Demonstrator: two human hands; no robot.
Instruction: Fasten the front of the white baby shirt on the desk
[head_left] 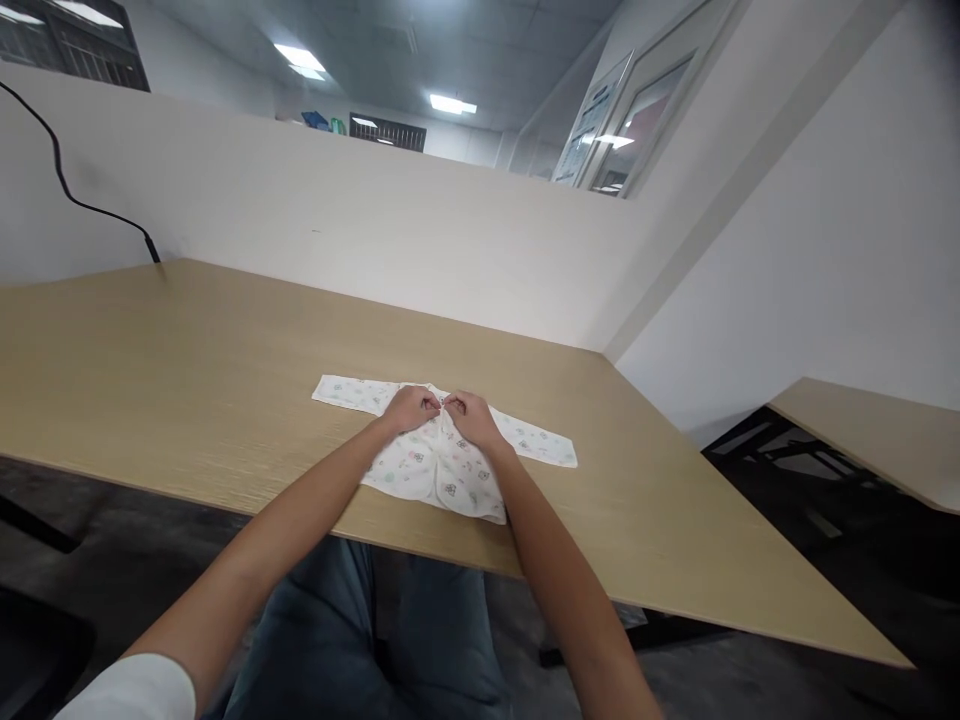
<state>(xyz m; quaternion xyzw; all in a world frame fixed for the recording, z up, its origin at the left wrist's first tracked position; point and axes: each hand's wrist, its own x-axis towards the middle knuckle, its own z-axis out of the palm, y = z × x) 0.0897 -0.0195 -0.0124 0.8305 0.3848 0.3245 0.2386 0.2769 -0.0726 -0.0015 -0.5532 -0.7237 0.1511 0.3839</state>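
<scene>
A small white long-sleeved baby top (465, 475) with a scattered printed pattern lies spread on the table, its sleeves stretched out to both sides. A front opening runs down its middle from the neckline. My left hand (411, 408) rests on the upper chest, thumb and fingers pinched on the fabric edge near the collar. Just across the opening, my right hand (469, 415) pinches the other edge. The fingertips of both hands almost meet at the top of the opening. Any fastener between them is too small to make out.
The light wooden table (225, 350) extends to both sides, with its front edge close to my lap. A white partition (390, 240) stands behind it. A black cable (97, 208) hangs down at the back left. Another table (870, 430) stands at the right.
</scene>
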